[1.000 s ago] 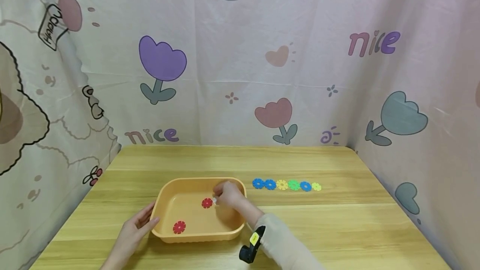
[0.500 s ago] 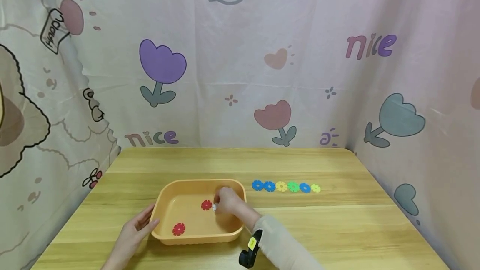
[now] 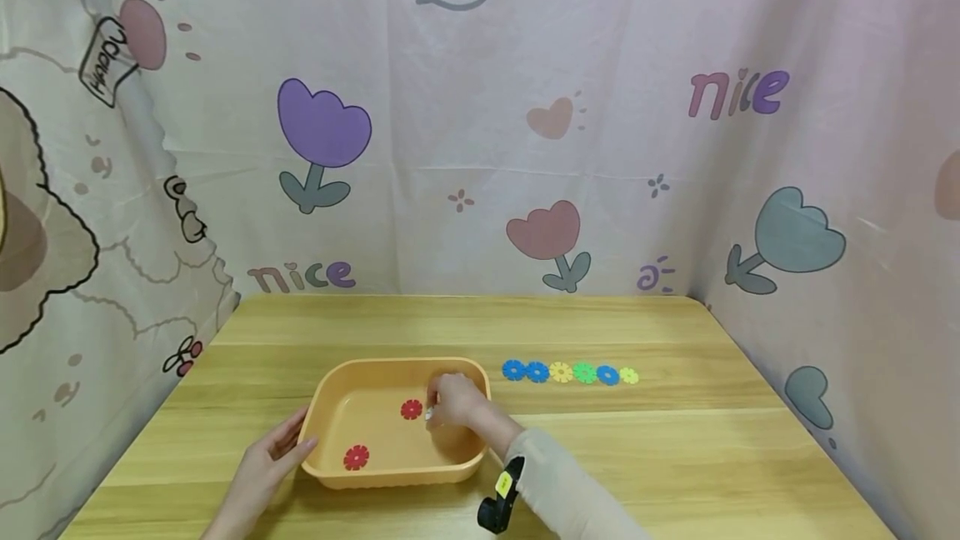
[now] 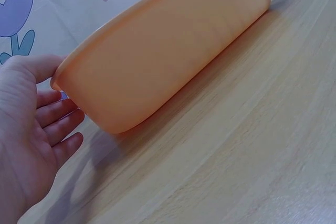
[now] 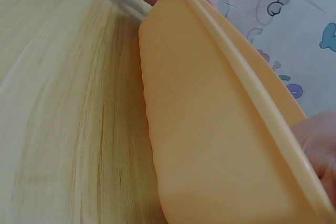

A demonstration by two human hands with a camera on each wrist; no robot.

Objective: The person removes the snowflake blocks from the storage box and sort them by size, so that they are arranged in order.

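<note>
A yellow-orange plastic basin (image 3: 397, 477) stands on the wooden table. My left hand (image 3: 266, 461) grips its left end, the thumb over the rim and the other fingers outside, as the left wrist view also shows. Inside the basin, toward its right end, my right hand (image 3: 457, 402) pinches a small white piece (image 3: 429, 413), mostly covered by the fingers. Just left of it lies a red snowflake-shaped disc (image 3: 411, 409). Another red disc (image 3: 356, 457) rests near the basin's front left corner. In the right wrist view the basin's wall hides most of the right hand.
To the right of the basin, a row of snowflake discs lies on the table, with blue (image 3: 513, 370), yellow (image 3: 561, 372) and green (image 3: 585, 372) ones among them. A patterned curtain (image 3: 450, 148) hangs behind the table (image 3: 637, 457) and at both sides.
My right hand has come slightly down and stays at the white piece in the basin. The left hand keeps its hold. The head view has shifted a little.
</note>
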